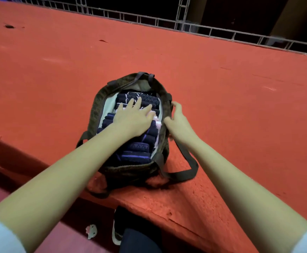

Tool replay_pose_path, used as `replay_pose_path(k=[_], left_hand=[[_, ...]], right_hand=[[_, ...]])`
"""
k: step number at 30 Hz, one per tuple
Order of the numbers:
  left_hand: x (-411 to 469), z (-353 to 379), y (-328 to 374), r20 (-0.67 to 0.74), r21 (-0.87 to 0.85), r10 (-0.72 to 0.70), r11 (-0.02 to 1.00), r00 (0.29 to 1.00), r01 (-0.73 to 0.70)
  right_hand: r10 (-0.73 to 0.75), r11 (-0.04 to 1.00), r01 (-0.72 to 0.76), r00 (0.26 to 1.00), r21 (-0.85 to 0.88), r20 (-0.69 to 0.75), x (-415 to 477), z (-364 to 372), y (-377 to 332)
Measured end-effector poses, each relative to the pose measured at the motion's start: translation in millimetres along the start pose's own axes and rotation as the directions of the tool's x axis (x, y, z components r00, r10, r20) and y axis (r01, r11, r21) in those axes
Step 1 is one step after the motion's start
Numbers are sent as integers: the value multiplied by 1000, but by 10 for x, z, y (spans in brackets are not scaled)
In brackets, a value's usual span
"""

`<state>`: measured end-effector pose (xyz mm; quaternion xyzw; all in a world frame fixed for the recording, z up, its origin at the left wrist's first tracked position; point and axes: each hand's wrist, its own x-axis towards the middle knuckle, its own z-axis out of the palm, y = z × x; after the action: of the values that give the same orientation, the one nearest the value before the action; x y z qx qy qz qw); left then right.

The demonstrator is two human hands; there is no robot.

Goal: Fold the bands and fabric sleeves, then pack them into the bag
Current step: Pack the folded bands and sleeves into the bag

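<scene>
Olive-brown bag (94, 114), pale lining; navy bands (136, 154), purple-striped; orange-red platform (222, 99).

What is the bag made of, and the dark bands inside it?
The bag looks like coarse brown woven cloth, ribbed and matte. Its lining looks like smooth pale fabric. The bands are probably a stretchy knit: dark blue with purple stripes and a raised pattern.

Just one wide-angle head cam, looking forward and steeply down, pretty close over the bag (101, 106) on the red platform (222, 106).
</scene>
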<state>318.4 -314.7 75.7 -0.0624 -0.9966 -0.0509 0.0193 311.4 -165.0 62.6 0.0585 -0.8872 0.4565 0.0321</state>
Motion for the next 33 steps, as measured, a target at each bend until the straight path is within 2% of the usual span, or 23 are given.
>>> replay_pose_path(k=[4, 6, 9, 11, 12, 13, 14, 15, 16, 17, 18, 20, 22, 23, 26, 30, 33], left_hand=[[147, -18, 40, 29, -5, -50, 999, 998, 50], [231, 9, 91, 39, -39, -81, 996, 996, 82], [266, 119, 273, 35, -12, 30, 1000, 999, -29], [259, 25, 241, -47, -172, 94, 980, 994, -100], [233, -53, 159, -170, -264, 62, 959, 983, -106], [180, -135, 46, -321, -283, -12, 956, 947, -83], [107, -201, -95, -429, -270, -119, 963, 895, -2], [17, -241, -252, -446, -280, -249, 951, 860, 130], [-85, -239, -401, -366, -316, -398, 903, 841, 290], [-188, -215, -507, -218, -338, -526, 831, 822, 442], [-258, -159, -574, -84, -336, -599, 769, 796, 543], [-285, -1, -625, 55, -337, -621, 725, 782, 600], [-273, 124, -622, 61, -401, -571, 737, 819, 544], [-266, 160, -621, 15, -444, -553, 743, 833, 501], [-242, 39, -608, -182, -516, -533, 767, 826, 381], [-49, -409, -720, -370, -398, -450, 867, 813, 299], [69, -577, -726, -438, -360, -432, 888, 789, 286]], right_hand=[[-148, 980, 167, 976, 113, -160, 209, -490, -334], [-199, 971, 220, 961, 94, -194, 230, -595, -414], [-239, 961, 219, 965, -171, -107, 184, -479, -352], [-156, 918, 127, 987, -375, -48, 153, -404, -312], [-119, 868, 77, 991, -491, -54, 125, -387, -330], [-120, 791, 46, 989, -610, -82, 94, -378, -375], [-162, 704, 39, 981, -709, -107, 55, -353, -427], [-233, 643, 72, 967, -762, -106, -6, -289, -493], [-320, 631, 156, 945, -760, -71, -74, -175, -559], [-393, 648, 273, 920, -711, -5, -129, -25, -603], [-426, 684, 378, 901, -624, 79, -167, 136, -628], [-323, 758, 410, 912, -508, 254, -180, 418, -618], [-177, 808, 321, 932, -493, 317, -135, 553, -513], [-147, 813, 298, 936, -501, 319, -116, 569, -472], [-161, 805, 315, 932, -502, 326, -61, 552, -435], [-95, 799, 291, 926, -527, 366, -37, 540, -494], [-65, 797, 240, 947, -554, 316, -16, 566, -516]])
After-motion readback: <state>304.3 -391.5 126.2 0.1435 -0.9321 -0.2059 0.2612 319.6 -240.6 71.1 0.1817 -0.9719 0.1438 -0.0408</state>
